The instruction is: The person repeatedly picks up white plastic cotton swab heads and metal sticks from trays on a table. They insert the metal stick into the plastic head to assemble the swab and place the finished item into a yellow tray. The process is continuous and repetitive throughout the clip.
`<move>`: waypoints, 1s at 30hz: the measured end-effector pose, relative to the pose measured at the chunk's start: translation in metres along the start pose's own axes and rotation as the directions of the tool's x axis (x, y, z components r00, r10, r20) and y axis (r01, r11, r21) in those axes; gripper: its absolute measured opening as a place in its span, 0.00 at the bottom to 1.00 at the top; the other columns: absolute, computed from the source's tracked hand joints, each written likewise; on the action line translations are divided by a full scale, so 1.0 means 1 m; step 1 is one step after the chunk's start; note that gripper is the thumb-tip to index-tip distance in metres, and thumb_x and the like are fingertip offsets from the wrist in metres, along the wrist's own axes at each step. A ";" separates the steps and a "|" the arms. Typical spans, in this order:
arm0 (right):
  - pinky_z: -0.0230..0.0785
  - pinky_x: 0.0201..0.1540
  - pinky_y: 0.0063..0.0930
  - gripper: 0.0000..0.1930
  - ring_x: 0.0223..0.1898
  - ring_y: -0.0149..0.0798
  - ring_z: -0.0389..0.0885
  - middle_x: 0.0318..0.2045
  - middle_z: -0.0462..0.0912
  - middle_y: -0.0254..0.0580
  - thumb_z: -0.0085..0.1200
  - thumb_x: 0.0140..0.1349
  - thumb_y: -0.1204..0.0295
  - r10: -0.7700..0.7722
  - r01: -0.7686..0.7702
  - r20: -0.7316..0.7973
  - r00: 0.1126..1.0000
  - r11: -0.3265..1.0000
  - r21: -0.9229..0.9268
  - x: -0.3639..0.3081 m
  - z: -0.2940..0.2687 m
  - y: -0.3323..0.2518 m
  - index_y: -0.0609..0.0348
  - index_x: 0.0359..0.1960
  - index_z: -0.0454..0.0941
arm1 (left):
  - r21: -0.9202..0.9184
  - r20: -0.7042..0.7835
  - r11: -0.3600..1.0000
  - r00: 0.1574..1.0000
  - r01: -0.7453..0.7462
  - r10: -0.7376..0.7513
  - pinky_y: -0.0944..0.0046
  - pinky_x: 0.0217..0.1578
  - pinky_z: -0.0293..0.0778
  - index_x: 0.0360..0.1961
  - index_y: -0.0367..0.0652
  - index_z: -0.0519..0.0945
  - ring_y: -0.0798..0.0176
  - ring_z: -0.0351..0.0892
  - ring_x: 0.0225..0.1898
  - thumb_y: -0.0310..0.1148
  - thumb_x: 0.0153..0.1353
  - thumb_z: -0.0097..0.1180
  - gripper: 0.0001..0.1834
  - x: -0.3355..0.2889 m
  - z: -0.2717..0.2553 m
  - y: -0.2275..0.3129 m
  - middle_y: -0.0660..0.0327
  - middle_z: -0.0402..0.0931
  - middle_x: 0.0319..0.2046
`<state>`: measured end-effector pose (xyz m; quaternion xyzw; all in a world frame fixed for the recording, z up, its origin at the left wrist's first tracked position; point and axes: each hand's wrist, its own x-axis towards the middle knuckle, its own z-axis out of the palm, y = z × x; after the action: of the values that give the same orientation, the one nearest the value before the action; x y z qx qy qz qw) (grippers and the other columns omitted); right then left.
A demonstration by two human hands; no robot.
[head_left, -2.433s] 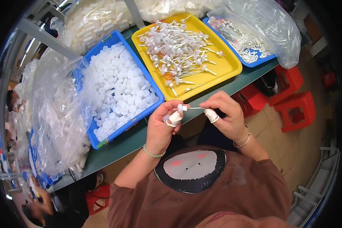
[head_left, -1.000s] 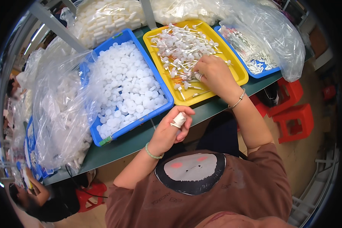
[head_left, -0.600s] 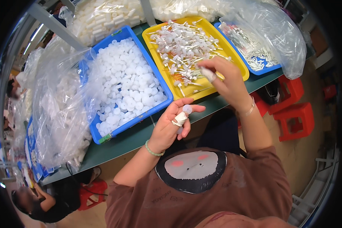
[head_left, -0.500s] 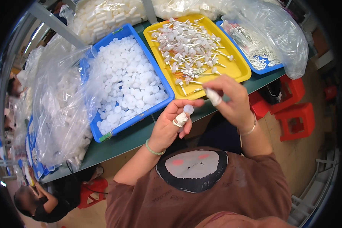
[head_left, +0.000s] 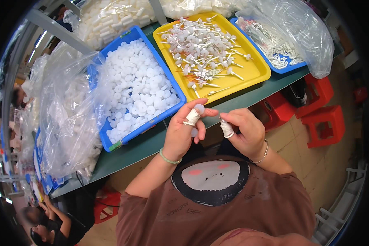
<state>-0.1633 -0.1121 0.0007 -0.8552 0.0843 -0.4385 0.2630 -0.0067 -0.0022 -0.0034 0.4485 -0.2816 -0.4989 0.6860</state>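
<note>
My left hand (head_left: 183, 130), with white tape round its thumb, pinches a small translucent white disc (head_left: 199, 108) near its fingertips. Another pale disc (head_left: 194, 132) shows lower down, by the curled fingers. Just to the right, my right hand (head_left: 246, 130) has its taped thumb and index finger pressed together. Whatever sits in that pinch is too small to make out. The two hands are close but apart, in front of a yellow tray (head_left: 250, 77) holding many white pins fitted with discs (head_left: 205, 45). Loose discs (head_left: 139, 82) fill a blue tray (head_left: 146, 125) beyond my left hand.
A second blue tray (head_left: 292, 69) with thin white pins (head_left: 279, 61) stands at the right under a clear plastic bag (head_left: 305, 35). More bags (head_left: 65, 119) crowd the left side of the green table (head_left: 129, 160). Red stools (head_left: 326, 127) stand at the right; another person (head_left: 55, 223) sits lower left.
My right hand has come down from the yellow tray's near edge, its fingers now pinched opposite my left hand. The left hand still holds its disc and has tilted slightly.
</note>
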 end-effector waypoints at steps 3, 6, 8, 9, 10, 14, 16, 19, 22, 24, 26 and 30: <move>0.74 0.26 0.27 0.20 0.29 0.41 0.79 0.31 0.78 0.42 0.62 0.44 0.84 -0.010 0.011 0.015 1.000 1.000 -0.016 0.002 0.002 -0.001 0.60 0.42 0.77 | 0.058 -0.007 0.998 1.000 0.006 -0.006 0.78 0.15 0.61 0.60 0.38 0.67 0.75 0.67 0.16 0.36 0.70 0.42 0.20 0.001 0.001 0.000 0.47 0.78 0.46; 0.74 0.27 0.28 0.19 0.29 0.41 0.79 0.31 0.78 0.42 0.62 0.45 0.83 0.004 -0.003 0.044 0.999 1.000 -0.021 0.003 0.006 0.000 0.61 0.42 0.77 | -0.011 0.034 1.000 0.999 -0.015 0.015 0.78 0.15 0.62 0.63 0.39 0.64 0.75 0.68 0.18 0.37 0.71 0.40 0.22 0.002 -0.002 -0.002 0.45 0.75 0.50; 0.74 0.27 0.28 0.19 0.29 0.41 0.80 0.31 0.78 0.42 0.61 0.45 0.83 0.015 -0.013 0.055 0.998 0.999 -0.039 0.004 0.007 0.001 0.61 0.42 0.77 | -0.057 0.057 0.998 0.998 0.002 0.002 0.78 0.16 0.63 0.64 0.39 0.63 0.75 0.68 0.19 0.37 0.71 0.39 0.23 0.002 -0.003 -0.004 0.44 0.74 0.51; 0.74 0.27 0.28 0.18 0.29 0.41 0.80 0.30 0.78 0.42 0.61 0.45 0.83 0.023 -0.021 0.055 0.998 0.999 -0.047 0.004 0.007 0.002 0.61 0.41 0.77 | -0.078 0.066 0.997 0.998 0.009 -0.003 0.78 0.16 0.63 0.64 0.40 0.62 0.75 0.69 0.19 0.38 0.72 0.38 0.23 0.002 -0.004 -0.004 0.44 0.73 0.52; 0.74 0.27 0.28 0.18 0.29 0.41 0.80 0.30 0.78 0.42 0.61 0.45 0.83 0.032 -0.029 0.056 0.998 0.998 -0.055 0.005 0.008 0.002 0.61 0.41 0.77 | -0.066 0.062 0.998 0.998 0.007 -0.003 0.78 0.16 0.64 0.64 0.40 0.62 0.75 0.69 0.19 0.38 0.71 0.39 0.23 0.001 -0.004 -0.003 0.44 0.73 0.53; 0.74 0.27 0.29 0.19 0.28 0.42 0.80 0.30 0.77 0.43 0.61 0.44 0.84 0.060 -0.056 0.061 0.996 0.996 -0.072 0.004 0.008 0.002 0.61 0.41 0.77 | -0.033 0.050 0.999 0.999 -0.005 0.007 0.79 0.16 0.64 0.64 0.40 0.63 0.75 0.69 0.19 0.38 0.71 0.41 0.23 0.001 -0.003 -0.001 0.44 0.73 0.53; 0.74 0.27 0.30 0.19 0.28 0.42 0.79 0.30 0.77 0.43 0.61 0.44 0.84 0.083 -0.078 0.059 0.995 0.994 -0.075 0.003 0.006 0.001 0.60 0.41 0.77 | -0.030 0.051 0.999 0.999 -0.010 0.012 0.79 0.16 0.64 0.63 0.40 0.64 0.76 0.69 0.19 0.37 0.70 0.43 0.23 0.001 -0.003 -0.002 0.44 0.73 0.53; 0.73 0.27 0.30 0.18 0.28 0.42 0.79 0.30 0.77 0.43 0.61 0.44 0.84 0.118 -0.115 0.040 0.992 0.992 -0.057 0.005 0.003 -0.001 0.60 0.40 0.77 | -0.027 0.055 0.999 0.998 -0.023 0.024 0.79 0.16 0.64 0.61 0.40 0.66 0.76 0.69 0.19 0.35 0.69 0.46 0.21 0.000 -0.003 -0.002 0.45 0.73 0.53; 0.72 0.27 0.30 0.17 0.28 0.42 0.79 0.29 0.77 0.42 0.61 0.44 0.83 0.132 -0.129 0.049 0.990 0.989 -0.066 0.008 -0.001 -0.005 0.58 0.39 0.77 | -0.021 0.059 1.000 0.998 -0.017 0.018 0.80 0.16 0.63 0.59 0.39 0.67 0.77 0.69 0.18 0.33 0.68 0.48 0.20 0.000 -0.003 -0.004 0.47 0.74 0.52; 0.72 0.27 0.30 0.16 0.28 0.42 0.78 0.28 0.76 0.41 0.61 0.43 0.82 0.092 -0.091 0.022 0.995 0.993 -0.075 0.013 -0.002 -0.004 0.58 0.37 0.78 | -0.011 0.060 1.000 0.998 -0.008 0.009 0.80 0.16 0.63 0.59 0.39 0.68 0.77 0.69 0.18 0.33 0.67 0.49 0.20 0.000 -0.003 -0.003 0.47 0.75 0.51; 0.71 0.27 0.31 0.16 0.27 0.42 0.78 0.28 0.76 0.41 0.61 0.42 0.81 0.052 -0.050 0.015 0.999 0.993 -0.106 0.016 -0.005 -0.004 0.57 0.36 0.78 | -0.005 0.064 1.000 0.998 -0.008 0.008 0.80 0.16 0.63 0.59 0.39 0.68 0.77 0.68 0.18 0.33 0.67 0.49 0.20 -0.001 -0.004 -0.004 0.48 0.75 0.51; 0.71 0.28 0.33 0.15 0.28 0.42 0.77 0.28 0.76 0.40 0.61 0.42 0.80 0.011 -0.007 0.025 1.000 0.987 -0.159 0.018 -0.007 -0.004 0.56 0.35 0.78 | -0.006 0.082 1.000 0.997 -0.015 0.015 0.80 0.17 0.62 0.58 0.39 0.69 0.78 0.65 0.18 0.32 0.66 0.51 0.20 -0.002 -0.004 -0.004 0.50 0.75 0.50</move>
<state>-0.1585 -0.1185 0.0186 -0.8787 0.1196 -0.4182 0.1969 -0.0053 0.0007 -0.0084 0.4237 -0.3117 -0.5125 0.6788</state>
